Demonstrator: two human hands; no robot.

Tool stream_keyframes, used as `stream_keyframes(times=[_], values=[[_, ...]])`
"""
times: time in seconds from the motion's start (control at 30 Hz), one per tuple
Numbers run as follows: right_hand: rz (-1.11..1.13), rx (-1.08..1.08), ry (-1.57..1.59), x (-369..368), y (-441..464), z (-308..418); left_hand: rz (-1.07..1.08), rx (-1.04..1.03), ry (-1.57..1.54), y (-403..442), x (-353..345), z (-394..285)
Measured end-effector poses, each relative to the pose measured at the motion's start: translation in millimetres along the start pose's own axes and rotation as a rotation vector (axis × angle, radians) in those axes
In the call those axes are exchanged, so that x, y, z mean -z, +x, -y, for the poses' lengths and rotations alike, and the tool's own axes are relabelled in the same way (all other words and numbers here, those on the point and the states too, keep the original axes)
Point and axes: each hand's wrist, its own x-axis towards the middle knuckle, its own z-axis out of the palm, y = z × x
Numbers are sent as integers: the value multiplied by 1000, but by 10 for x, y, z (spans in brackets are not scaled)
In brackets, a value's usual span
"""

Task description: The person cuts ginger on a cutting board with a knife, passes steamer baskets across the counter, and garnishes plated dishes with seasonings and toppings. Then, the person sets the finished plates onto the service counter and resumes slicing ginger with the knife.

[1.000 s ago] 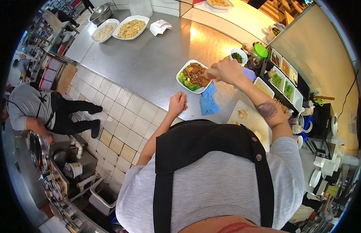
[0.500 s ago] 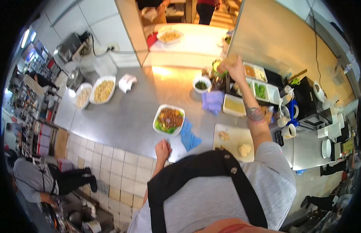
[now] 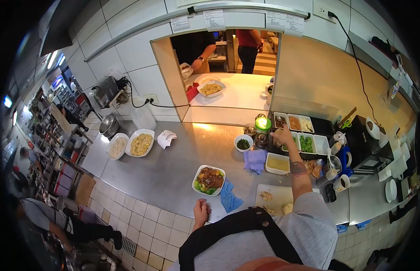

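My right hand [image 3: 283,135] reaches over the garnish containers, fingers drawn together beside a jar with a bright green top [image 3: 263,123]; anything between them is too small to make out. Below it is a tub of pale yellow liquid [image 3: 277,163]. At the counter's front edge, my left hand [image 3: 201,211] is curled closed with nothing visible in it. Just beyond that hand stands a white square bowl of brown meat and green vegetables [image 3: 210,179], with a blue cloth [image 3: 230,197] beside it. Chopped greens [image 3: 305,143] fill a container right of my right hand.
Two dishes of food, one of them pasta-like [image 3: 141,143], stand at the left. A cutting board [image 3: 277,193] with pale pieces lies near me. A purple cloth [image 3: 255,161] and a bowl of dark greens [image 3: 243,143] are mid-counter. People stand beyond the pass window.
The camera view has tilted up, showing more wall and the paper slips. My right hand has come back from above the green-topped jar, down toward the containers. My left hand stays curled at the edge.
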Motion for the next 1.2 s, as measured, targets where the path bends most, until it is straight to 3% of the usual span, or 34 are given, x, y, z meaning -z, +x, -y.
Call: stream_keyframes(times=[0.03, 0.13, 0.2, 0.23, 0.43, 0.5, 0.7, 0.83, 0.87, 0.9, 0.93, 0.97, 1.07, 1.1, 1.2], values=[[-163, 197, 12, -1, -38, 3, -30, 6, -39, -23, 28, 7], [-502, 351, 20, 256, -477, 623, -173, -38, -67, -153, 68, 4], [-583, 504, 48, 356, -798, 872, -337, -161, 55, -239, 221, 17], [-624, 579, 63, 363, -950, 948, -428, -127, 141, -260, 347, 13], [-531, 518, 182, 83, -1566, 1122, -748, -235, 253, 276, 1338, -220], [-511, 501, 168, -19, -1622, 1138, -809, -245, 147, 738, 1825, -96], [-636, 350, 124, -316, -1894, 1410, -899, 232, -338, 2169, 3289, -184], [-712, 223, -25, -674, -2237, 1671, -803, 186, -471, 3056, 4265, -122], [-691, 233, -87, -752, -2304, 1757, -769, 185, -478, 3086, 4292, -426], [-709, 254, -118, -805, -2365, 1825, -730, 88, -299, 3399, 4730, 7], [-721, 286, -140, -834, -2414, 1870, -729, 121, -484, 3457, 4739, -239], [-741, 302, -77, -859, -2448, 1874, -767, -37, -510, 3783, 5066, 165], [-762, 158, -91, -846, -2658, 1966, -876, 131, -733, 3972, 5085, -386], [-764, 122, -137, -850, -2714, 1901, -780, 17, -714, 4020, 5139, -385], [-780, 49, -220, -854, -2848, 1967, -848, 210, -616, 4134, 5250, -453]])
